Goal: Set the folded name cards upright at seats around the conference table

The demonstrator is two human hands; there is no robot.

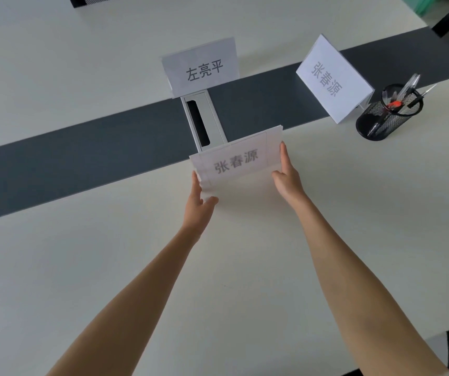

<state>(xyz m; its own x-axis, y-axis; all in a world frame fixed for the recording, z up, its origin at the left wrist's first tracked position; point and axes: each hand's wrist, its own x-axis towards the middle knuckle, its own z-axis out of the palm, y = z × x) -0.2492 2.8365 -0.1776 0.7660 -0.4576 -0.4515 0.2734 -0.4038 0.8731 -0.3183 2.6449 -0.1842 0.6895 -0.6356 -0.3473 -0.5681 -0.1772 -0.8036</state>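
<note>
A: Head view, quick pass. We have the white folded paper name card with grey printed characters (236, 161) standing near table centre, just on our side of the dark grey strip (55, 164). Left hand (200, 204) pinches its lower-left end, fingers up the side edge, thumb in front. Right hand (288, 177) grips the right end, fingertips near the top corner.

B: So both closed on the card?

A: Lightly, yes. We can't tell whether its base sits on the white conference table (109, 267) or hangs just above.

B: Others?

A: White upright card with dark characters (200, 67) at twelve o'clock from ours, across the strip. White card in a clear holder (331, 80) at two o'clock, turned sideways, touching or just beside the black wire-mesh pen cup (387, 115). Silver cable hatch (203, 120) sits between ours and the twelve o'clock card.

B: How do we do this step well?

A: Our judgement: spread the two flaps evenly so the fold ridge stays level, seat both bottom edges flat, face the print toward the seat. Let go with both hands together, straight outward to nine and three; thin paper may tip or slide if one side drags.

B: Risk?

A: The far flap could catch the hatch edge.
</note>
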